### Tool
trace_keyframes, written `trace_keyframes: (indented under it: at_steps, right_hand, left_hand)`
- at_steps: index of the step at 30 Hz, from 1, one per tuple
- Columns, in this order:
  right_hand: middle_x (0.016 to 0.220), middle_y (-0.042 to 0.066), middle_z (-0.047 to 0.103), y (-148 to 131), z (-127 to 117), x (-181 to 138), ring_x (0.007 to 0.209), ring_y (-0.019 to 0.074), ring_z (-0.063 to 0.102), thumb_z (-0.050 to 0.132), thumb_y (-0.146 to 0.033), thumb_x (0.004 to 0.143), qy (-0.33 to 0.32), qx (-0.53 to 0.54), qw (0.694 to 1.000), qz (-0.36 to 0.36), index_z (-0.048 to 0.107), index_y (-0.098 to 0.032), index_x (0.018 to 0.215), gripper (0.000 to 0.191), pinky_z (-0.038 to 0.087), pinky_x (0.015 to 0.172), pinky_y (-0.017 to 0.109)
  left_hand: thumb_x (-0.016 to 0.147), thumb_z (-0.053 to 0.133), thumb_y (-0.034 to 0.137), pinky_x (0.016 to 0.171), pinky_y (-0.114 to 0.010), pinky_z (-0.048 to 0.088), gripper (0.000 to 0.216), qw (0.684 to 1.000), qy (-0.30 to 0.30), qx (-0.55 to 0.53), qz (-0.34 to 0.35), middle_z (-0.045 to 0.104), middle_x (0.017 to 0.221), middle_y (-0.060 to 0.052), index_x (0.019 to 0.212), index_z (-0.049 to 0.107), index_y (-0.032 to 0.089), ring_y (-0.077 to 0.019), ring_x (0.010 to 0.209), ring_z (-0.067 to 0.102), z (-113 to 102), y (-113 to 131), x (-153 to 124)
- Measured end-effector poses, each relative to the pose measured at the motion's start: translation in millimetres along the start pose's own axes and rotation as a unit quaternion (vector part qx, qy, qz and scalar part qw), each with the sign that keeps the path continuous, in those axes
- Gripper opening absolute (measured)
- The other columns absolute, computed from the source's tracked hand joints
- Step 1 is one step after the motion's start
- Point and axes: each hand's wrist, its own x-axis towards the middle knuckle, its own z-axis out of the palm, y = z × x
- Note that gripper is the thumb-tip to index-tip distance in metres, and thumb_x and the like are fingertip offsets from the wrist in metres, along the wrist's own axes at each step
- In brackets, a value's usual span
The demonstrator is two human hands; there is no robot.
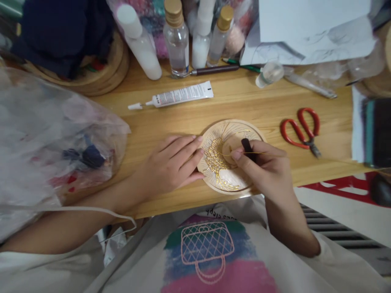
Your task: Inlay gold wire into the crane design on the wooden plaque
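A round wooden disc (214, 188) lies flat near the table's front edge, with a pattern of gold wire (215, 152) on its left and lower parts and fine drawn lines around it. My left hand (172, 165) rests at the disc's left rim, fingers stretched out and holding nothing. My right hand (269, 167) is closed over the disc's right side, around a slim tool with a dark end (247, 147). The tool's working tip is too small to make out. A thin gold strand (269, 154) passes by the fingertips and runs off to the right.
Red-handled pliers (305, 129) lie right of the disc. Behind it are a white glue tube (183, 94), a dark-handled tool (215, 70) and several bottles (176, 44). A plastic bag (76, 142) covers the left side. Papers (311, 24) lie at the back right, a dark device (378, 130) far right.
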Motion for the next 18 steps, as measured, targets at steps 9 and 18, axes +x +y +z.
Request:
trace_keyframes:
  at_steps: [9, 18]
  right_hand:
    - [0.065, -0.004, 0.056, -0.6, 3.9, -5.6, 0.059, 0.0086, 0.047, 0.069, -0.022, 0.089, -0.003, -0.023, 0.999, -0.035, 0.063, -0.020, 0.073, 0.017, 0.039, 0.052, 0.021]
    - [0.065, -0.005, 0.057, -0.1, 0.8, -6.5, 0.057, 0.0072, 0.047, 0.067, -0.021, 0.091, -0.012, -0.066, 0.996, -0.065, 0.061, -0.019, 0.074, 0.018, 0.034, 0.050, 0.023]
  left_hand:
    - [0.102, 0.055, 0.042, 0.089, -0.042, 0.060, 0.038, 1.000, -0.015, 0.001, -0.004, 0.074, 0.119, -0.018, 0.110, 0.067, 0.007, -0.0293, 0.106, 0.073, -1.6, -0.8, 1.6]
    - [0.100, 0.059, 0.038, 0.092, -0.043, 0.060, 0.034, 0.999, -0.028, -0.011, -0.015, 0.074, 0.120, -0.018, 0.112, 0.066, 0.006, -0.0308, 0.108, 0.071, -1.1, -1.0, 0.8]
